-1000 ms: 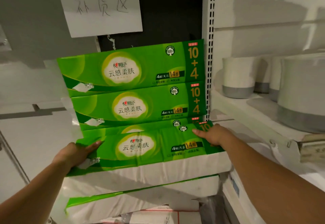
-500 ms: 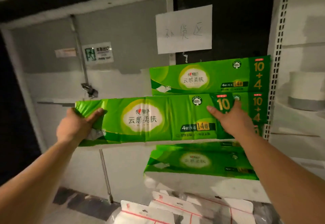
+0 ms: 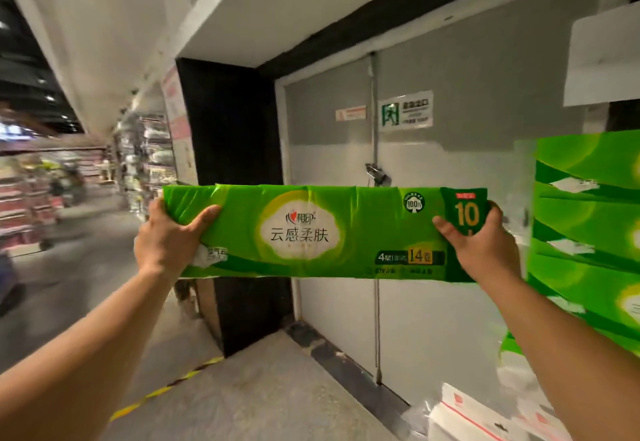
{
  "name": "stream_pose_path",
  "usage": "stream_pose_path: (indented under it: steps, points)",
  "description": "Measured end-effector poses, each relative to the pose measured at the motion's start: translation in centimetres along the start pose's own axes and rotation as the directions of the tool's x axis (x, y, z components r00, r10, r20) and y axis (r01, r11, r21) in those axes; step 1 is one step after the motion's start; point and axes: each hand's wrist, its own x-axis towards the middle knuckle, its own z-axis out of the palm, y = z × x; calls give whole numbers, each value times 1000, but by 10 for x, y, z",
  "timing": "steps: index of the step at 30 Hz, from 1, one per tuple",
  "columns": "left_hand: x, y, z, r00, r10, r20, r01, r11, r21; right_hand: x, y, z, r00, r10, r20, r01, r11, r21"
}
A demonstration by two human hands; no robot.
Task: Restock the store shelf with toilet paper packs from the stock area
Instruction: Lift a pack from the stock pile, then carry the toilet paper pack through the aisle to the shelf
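L hand (image 3: 166, 236) grips the left end of the green toilet paper pack (image 3: 311, 232), thumb laid across the front, fingers wrapped round the back, so I can't tell how far they reach. R hand (image 3: 483, 250) pinches the right end, thumb on the front by the "10" print, fingers curled over the top corner. Pack is held level at chest height w/ both arms out, clear of everything, front label facing the camera.

Just right of it, the stock stack (image 3: 588, 232) of same green packs sits at the frame edge, leaning a bit. Below that, white cartons (image 3: 478, 416) w/ red lines on the floor. Behind the pack: a grey door (image 3: 433, 149) w/ a latch and an exit sign (image 3: 405, 113). Further left, a black pillar (image 3: 235, 163), then yellow-black floor tape (image 3: 166, 385), then the store aisle (image 3: 69, 180), blurred, shelves too soft to read.

Judgement: pick is done, carry to the shelf is the step in hand. Risks: wrap is slick and crinkled at both ends, so an end-only grip could slip or let the long pack sag in the middle. Swinging left, its far end could clip the pillar. The leaning stack may slide w/ one pack out.
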Motion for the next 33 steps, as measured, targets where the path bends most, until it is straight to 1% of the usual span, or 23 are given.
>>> stream_pose_path:
  steps: [3, 6, 8, 11, 15, 20, 24, 28, 33]
  points:
    - [21, -38, -34, 995, -29, -94, 30, 999, 11, -1, -33, 54, 996, -62, 69, 58, 997, 58]
    - [42, -78, -62, 981, -62, -183, 66, 998, 18, 2, -62, 115, 984, -131, 117, 112, 980, 162]
    - [59, -101, -79, 969, -74, -235, 83, 996, 29, 2, -82, 156, 974, -157, 164, 115, 963, 242]
    - [88, -130, -100, 945, -58, -321, 81, 995, 61, 2, -113, 218, 952, -186, 243, 95, 935, 343]
    - [128, -162, -121, 899, -36, -436, 94, 989, 111, 9, -156, 307, 909, -268, 319, 103, 886, 452]
    - [174, -203, -140, 813, -66, -579, 207, 961, 181, 23, -219, 413, 866, -367, 340, 141, 831, 538]
    - [212, -242, -160, 774, -74, -629, 272, 936, 224, 22, -266, 494, 817, -430, 384, 155, 805, 573]
    - [260, -285, -169, 730, -89, -677, 286, 940, 185, 19, -311, 579, 796, -470, 381, 167, 777, 607]
    - [333, -342, -170, 737, -48, -674, 230, 956, 183, 11, -359, 693, 786, -491, 376, 182, 764, 618]
